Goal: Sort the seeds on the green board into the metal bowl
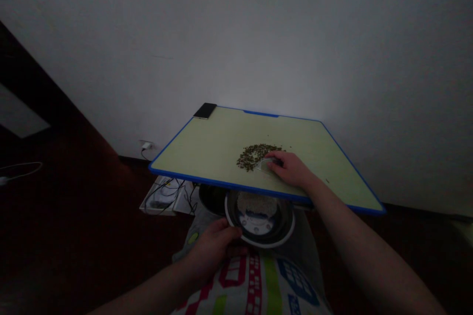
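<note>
My left hand (223, 241) grips the near left rim of a round metal bowl (271, 245), which sits over my lap under the front edge of the table. Something pale and grainy lies at the far side of the bowl's inside. Over the tabletop (214, 152), my right hand (284, 167) is closed on a small, pale, flat piece (263, 163) whose kind I cannot make out. That piece touches the near side of a spread of small brown bits (246, 157), perhaps seeds or grains. A few bits lie scattered beyond the pile.
A dark tablet or phone (205, 110) lies at the table's far left corner. Left of the bowl is a dark pot (212, 199), partly hidden. Below the table are a white box with black cables (162, 197) and a wall plug (147, 145). A wall stands behind.
</note>
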A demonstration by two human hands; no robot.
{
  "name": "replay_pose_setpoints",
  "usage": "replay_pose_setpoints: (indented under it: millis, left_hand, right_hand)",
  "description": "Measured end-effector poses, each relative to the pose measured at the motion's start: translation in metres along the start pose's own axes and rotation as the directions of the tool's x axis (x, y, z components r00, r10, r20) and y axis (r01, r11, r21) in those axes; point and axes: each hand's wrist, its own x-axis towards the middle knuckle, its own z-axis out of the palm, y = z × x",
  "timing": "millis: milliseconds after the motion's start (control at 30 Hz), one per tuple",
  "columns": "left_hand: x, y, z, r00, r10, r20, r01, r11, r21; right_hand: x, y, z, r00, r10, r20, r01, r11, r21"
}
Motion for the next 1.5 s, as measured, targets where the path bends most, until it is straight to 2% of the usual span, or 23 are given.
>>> replay_pose_setpoints:
  millis: [367, 633, 900, 1500]
  left_hand:
    - [0.002, -0.002, 0.000, 0.999, -0.016, -0.046, 0.014, 0.999, -0.030]
    - [0.003, -0.004, -0.001, 1.000, -0.007, -0.011, 0.007, 1.000, -0.031]
    - [0.005, -0.005, -0.002, 1.000, -0.008, -0.022, 0.007, 1.000, -0.028]
    - [0.005, -0.006, -0.004, 1.000, 0.002, -0.002, -0.002, 0.999, -0.032]
  right_hand:
    - [0.000, 0.007, 0.001, 1.000, -0.008, -0.021, 0.009, 1.000, 0.012]
    - [0.001, 0.009, 0.002, 0.999, 0.021, -0.033, -0.021, 1.000, 0.005]
    - [0.002, 0.008, 0.000, 0.997, 0.055, -0.047, -0.055, 0.998, -0.003]
    - [0.002, 0.003, -0.001, 1.000, -0.028, 0.006, 0.028, 1.000, -0.002]
